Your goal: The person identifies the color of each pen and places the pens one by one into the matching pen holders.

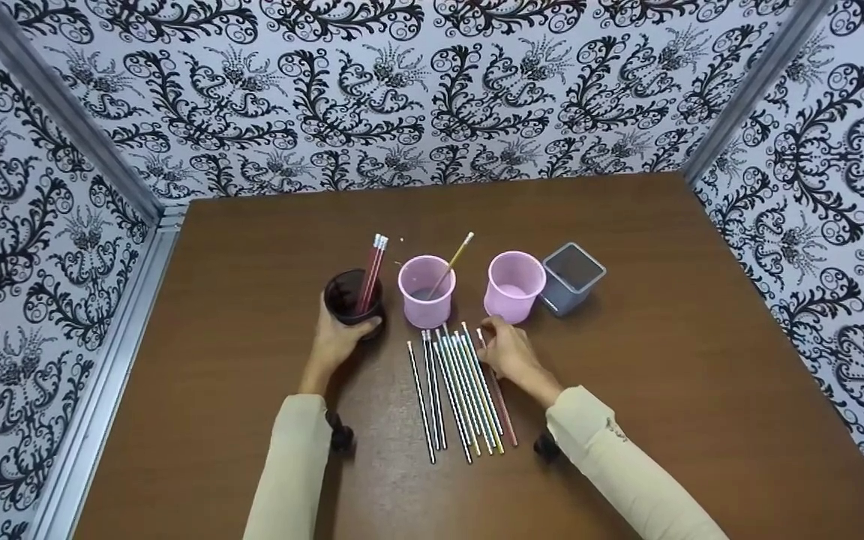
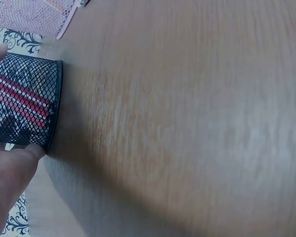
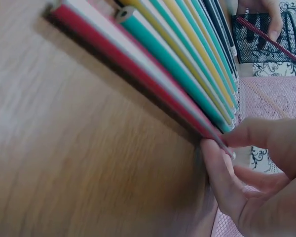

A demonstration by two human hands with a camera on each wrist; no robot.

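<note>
My left hand [image 1: 336, 335] grips a black mesh pencil cup [image 1: 335, 300], its thumb and fingers curled round the side. Red pencils [image 1: 373, 274] lean inside that cup, and their striped sides show through the mesh in the left wrist view. With thumb and fingertip my right hand [image 1: 511, 350] pinches a red and white striped pencil [image 3: 138, 69] near its eraser end. This pencil lies at the right side of a row of striped pencils [image 1: 466, 390] in green, yellow and black. In the right wrist view the row fans out beside the pinched pencil.
Behind the row stand two pink mesh cups, the left pink cup [image 1: 427, 311] holding one yellow pencil [image 1: 460, 256] and the right pink cup [image 1: 508, 306] beside a grey square mesh holder [image 1: 565, 296]. Patterned walls [image 1: 402, 97] border the brown table [image 1: 252, 247].
</note>
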